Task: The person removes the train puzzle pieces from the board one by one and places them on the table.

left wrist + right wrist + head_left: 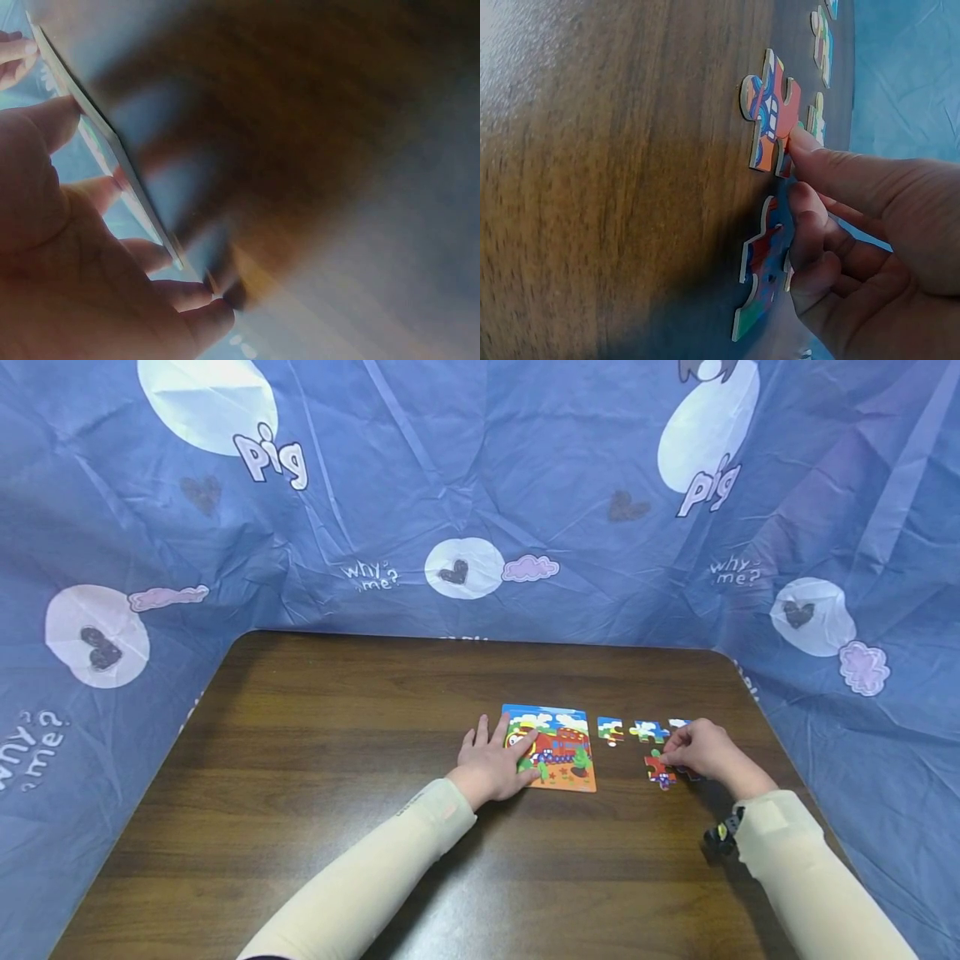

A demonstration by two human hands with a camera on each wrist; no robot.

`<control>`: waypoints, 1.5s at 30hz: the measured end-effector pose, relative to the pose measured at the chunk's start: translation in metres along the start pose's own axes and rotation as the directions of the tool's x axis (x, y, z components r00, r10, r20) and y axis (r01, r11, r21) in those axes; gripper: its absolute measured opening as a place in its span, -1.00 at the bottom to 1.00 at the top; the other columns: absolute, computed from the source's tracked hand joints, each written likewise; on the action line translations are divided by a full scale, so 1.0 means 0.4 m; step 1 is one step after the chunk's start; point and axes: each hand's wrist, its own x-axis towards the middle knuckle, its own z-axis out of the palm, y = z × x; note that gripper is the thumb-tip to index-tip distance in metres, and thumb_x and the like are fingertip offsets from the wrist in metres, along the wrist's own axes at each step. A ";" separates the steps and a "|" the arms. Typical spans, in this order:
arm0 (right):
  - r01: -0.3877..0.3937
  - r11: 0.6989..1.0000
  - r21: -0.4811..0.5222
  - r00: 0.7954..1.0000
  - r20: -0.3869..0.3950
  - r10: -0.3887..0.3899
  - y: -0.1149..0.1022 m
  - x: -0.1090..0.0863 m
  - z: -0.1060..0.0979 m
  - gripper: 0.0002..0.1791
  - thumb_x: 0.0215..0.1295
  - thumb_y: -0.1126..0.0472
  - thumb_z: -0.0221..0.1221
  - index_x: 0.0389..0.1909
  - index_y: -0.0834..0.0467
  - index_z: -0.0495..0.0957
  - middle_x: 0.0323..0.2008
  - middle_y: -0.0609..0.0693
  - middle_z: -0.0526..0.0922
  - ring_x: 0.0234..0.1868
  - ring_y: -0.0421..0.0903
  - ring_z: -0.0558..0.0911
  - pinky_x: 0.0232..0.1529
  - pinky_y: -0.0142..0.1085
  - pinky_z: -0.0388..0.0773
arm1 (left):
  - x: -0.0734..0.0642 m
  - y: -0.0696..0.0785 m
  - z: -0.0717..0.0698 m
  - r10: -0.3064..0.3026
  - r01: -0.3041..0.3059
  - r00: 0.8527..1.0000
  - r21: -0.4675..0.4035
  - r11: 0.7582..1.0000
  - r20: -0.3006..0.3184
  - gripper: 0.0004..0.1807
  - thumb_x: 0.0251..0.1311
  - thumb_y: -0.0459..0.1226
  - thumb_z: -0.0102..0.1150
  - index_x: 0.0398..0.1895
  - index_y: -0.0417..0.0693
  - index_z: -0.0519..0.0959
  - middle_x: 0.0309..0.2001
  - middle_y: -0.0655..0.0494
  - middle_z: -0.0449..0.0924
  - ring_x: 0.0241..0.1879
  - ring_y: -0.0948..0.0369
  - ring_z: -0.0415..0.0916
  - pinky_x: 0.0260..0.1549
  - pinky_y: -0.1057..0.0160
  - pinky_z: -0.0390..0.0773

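My left hand (491,768) lies with spread fingers on the left part of a picture puzzle (562,752) showing a red train. The left wrist view shows its fingertips along the edge of the thin board (112,142). To the right, my right hand (705,750) pinches a red puzzle piece (660,770) at its upper right corner with thumb and fingers. In the right wrist view this red piece (776,116) is at or just above the tabletop. Another puzzle piece (761,262) lies under the curled fingers, mostly hidden in the head view.
Beyond the red piece, a row of loose pieces lies on the brown table (337,735): one piece (611,731) beside the board, a second piece (649,732), and a third piece (678,723) partly behind the right hand. A blue printed cloth (480,485) hangs behind.
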 end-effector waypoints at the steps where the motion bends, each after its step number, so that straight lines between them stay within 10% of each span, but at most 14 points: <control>1: -0.003 1.000 0.000 1.000 -0.001 0.003 -0.001 -0.001 0.000 -0.84 0.21 0.24 0.43 -0.44 0.23 0.68 -0.57 -0.01 0.60 -0.56 -0.08 0.56 -0.53 -0.22 0.49 | 0.000 0.000 0.000 0.000 0.000 1.000 0.000 1.000 -0.001 -0.23 0.42 0.37 -0.25 0.63 0.60 -0.10 0.65 0.02 -0.32 0.56 -0.20 -0.33 0.44 -0.15 -0.08; 25: 0.135 0.991 0.025 0.988 -0.083 -0.132 -0.046 -0.016 0.002 -0.79 0.38 0.15 0.32 -0.36 0.23 0.69 -0.54 -0.01 0.61 -0.66 -0.12 0.48 -0.61 -0.18 0.46 | -0.005 -0.001 0.012 0.018 -0.018 1.000 -0.007 1.000 -0.021 -0.23 0.43 0.36 -0.26 0.64 0.56 -0.10 0.64 -0.02 -0.32 0.56 -0.21 -0.33 0.44 -0.18 -0.12; 45: 0.252 0.968 0.023 0.967 -0.047 -0.250 -0.231 0.042 0.084 -0.90 0.33 0.23 0.36 -0.36 0.18 0.71 -0.47 -0.04 0.62 -0.46 -0.06 0.49 -0.43 -0.17 0.45 | -0.126 0.050 0.024 0.168 -0.168 0.985 0.002 0.986 -0.035 -0.12 0.37 0.35 -0.06 0.64 0.23 0.10 0.61 -0.16 -0.14 0.55 -0.15 -0.18 0.41 -0.11 0.07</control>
